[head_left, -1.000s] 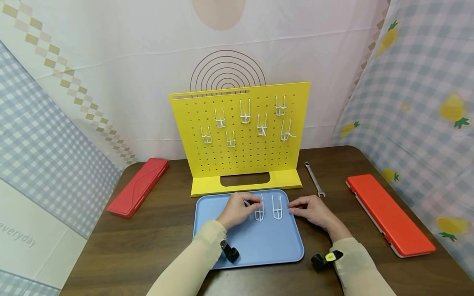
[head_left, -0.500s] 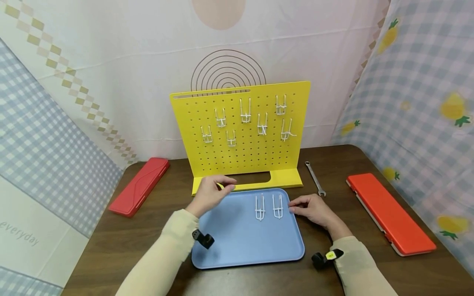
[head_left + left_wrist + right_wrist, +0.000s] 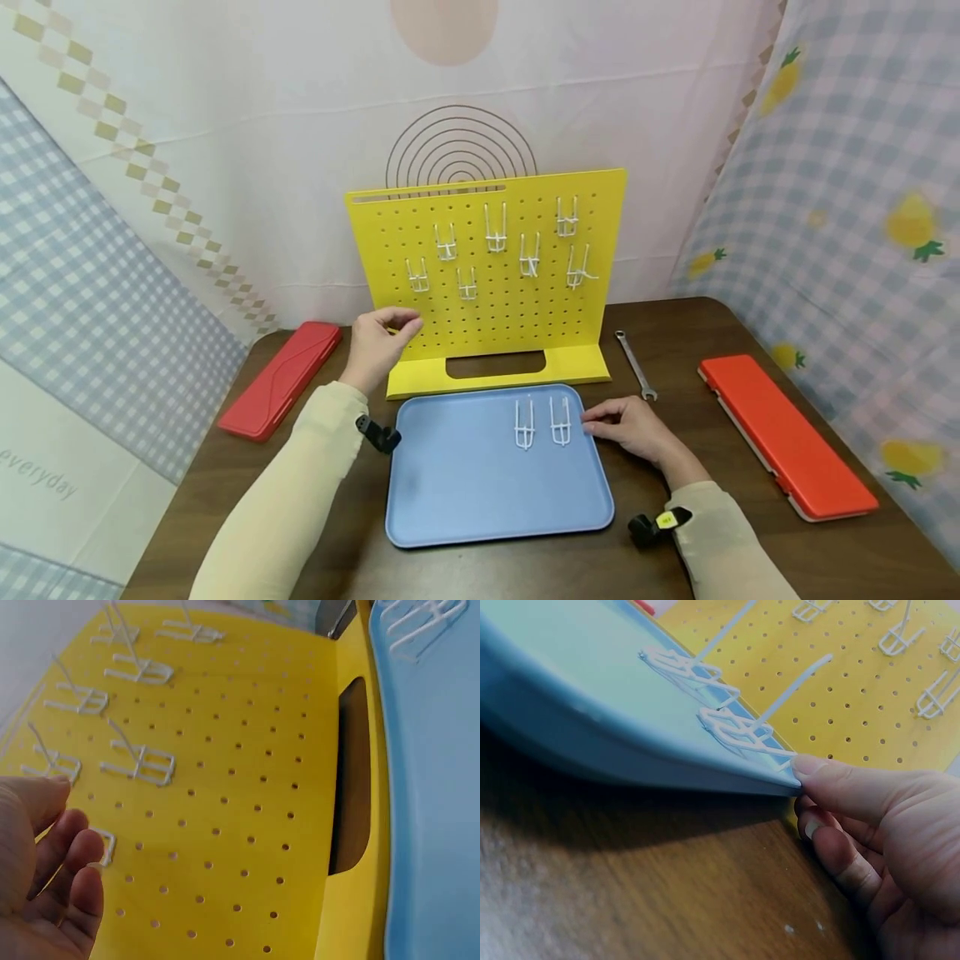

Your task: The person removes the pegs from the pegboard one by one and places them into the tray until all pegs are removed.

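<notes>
Several white wire pegboard hooks hang on the yellow pegboard. My left hand is in front of its lower left part, fingers loosely bent and nothing between them. In the left wrist view, the fingertips overlap a hook low on the left. A blue tray lies before the board, with two more white hooks side by side in its upper right. At the tray's right edge my right hand pinches the rim, thumb on top and fingers beneath in the right wrist view.
A wrench lies on the dark wood table right of the board. A long red case lies at the left, and a longer orange-red case at the right. Patterned cloth hangs behind and at both sides.
My left hand has left the left hook on the tray and moved left and up to the lower left of the pegboard. The right hand has stayed at the tray's edge.
</notes>
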`<state>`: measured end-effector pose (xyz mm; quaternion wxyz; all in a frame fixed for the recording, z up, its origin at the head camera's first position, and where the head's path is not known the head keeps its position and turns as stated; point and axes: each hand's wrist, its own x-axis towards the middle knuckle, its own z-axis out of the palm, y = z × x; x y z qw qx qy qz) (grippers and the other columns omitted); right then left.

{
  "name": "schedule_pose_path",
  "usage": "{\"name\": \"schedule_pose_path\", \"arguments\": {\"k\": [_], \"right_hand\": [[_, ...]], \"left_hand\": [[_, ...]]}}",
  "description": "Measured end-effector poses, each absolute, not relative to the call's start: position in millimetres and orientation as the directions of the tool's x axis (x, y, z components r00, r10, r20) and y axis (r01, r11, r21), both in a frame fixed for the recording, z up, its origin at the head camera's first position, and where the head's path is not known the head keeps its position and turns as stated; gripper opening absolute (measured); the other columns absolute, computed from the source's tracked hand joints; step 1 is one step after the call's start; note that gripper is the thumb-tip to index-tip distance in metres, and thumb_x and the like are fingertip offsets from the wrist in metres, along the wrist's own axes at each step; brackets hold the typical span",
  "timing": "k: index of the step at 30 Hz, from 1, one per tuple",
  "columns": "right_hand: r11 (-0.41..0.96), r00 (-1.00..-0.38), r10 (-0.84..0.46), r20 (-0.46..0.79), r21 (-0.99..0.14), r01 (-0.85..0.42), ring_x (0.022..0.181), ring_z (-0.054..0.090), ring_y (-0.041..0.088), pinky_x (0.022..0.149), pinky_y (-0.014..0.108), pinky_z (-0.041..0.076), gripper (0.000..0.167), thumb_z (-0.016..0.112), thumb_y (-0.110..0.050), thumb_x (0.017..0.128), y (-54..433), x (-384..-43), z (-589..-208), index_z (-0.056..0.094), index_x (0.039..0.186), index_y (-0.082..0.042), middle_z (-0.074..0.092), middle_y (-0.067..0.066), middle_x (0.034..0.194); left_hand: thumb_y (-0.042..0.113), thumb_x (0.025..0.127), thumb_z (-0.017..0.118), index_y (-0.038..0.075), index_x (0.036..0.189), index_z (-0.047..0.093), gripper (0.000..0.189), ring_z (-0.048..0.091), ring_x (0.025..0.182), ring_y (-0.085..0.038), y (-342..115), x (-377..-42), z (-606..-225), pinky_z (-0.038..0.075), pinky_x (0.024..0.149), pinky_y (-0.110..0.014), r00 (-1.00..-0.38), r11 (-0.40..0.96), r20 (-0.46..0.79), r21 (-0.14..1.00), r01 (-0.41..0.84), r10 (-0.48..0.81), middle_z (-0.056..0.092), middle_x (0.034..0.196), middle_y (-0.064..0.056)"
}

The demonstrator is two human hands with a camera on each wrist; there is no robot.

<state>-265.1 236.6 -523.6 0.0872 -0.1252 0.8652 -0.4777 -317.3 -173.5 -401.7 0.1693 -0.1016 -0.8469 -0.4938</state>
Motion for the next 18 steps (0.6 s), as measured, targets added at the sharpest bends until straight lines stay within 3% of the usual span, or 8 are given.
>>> {"name": "schedule_pose_path", "arguments": {"k": [4,8,18], "right_hand": [[0.511,-0.954,-0.299,-0.030,-0.849,-0.133,0.096,0.062,0.019,0.081,0.031,0.050,0.017,0.077,-0.024,0.083,236,-265,-524,0.077,0.098,-0.015,0.072,0.002,0.098],[0.515,-0.955,-0.296,-0.030,-0.847,-0.133,0.095,0.062,0.018,0.081,0.033,0.050,0.017,0.077,-0.025,0.083,237,-265,-525,0.077,0.097,-0.015,0.072,0.001,0.097],[0.514,-0.954,-0.298,-0.027,-0.847,-0.136,0.095,0.062,0.018,0.083,0.036,0.050,0.018,0.077,-0.026,0.082,237,-266,-525,0.077,0.097,-0.016,0.072,0.001,0.097]], "left_hand": [[0.027,0.087,0.074,0.005,0.108,0.072,0.031,0.059,0.085,-0.017,-176,-335,-395,0.051,0.071,-0.027,-0.931,0.404,0.355,0.866,0.295,-0.080,0.067,0.094,-0.005],[0.025,0.086,0.075,0.008,0.112,0.070,0.031,0.059,0.085,-0.016,-173,-351,-387,0.050,0.069,-0.022,-0.940,0.310,0.315,0.913,0.263,-0.130,0.066,0.095,-0.006],[0.022,0.086,0.075,0.009,0.116,0.070,0.033,0.060,0.083,-0.015,-167,-366,-384,0.051,0.066,-0.024,-0.950,0.264,0.297,0.928,0.264,-0.093,0.067,0.096,-0.008]]}}
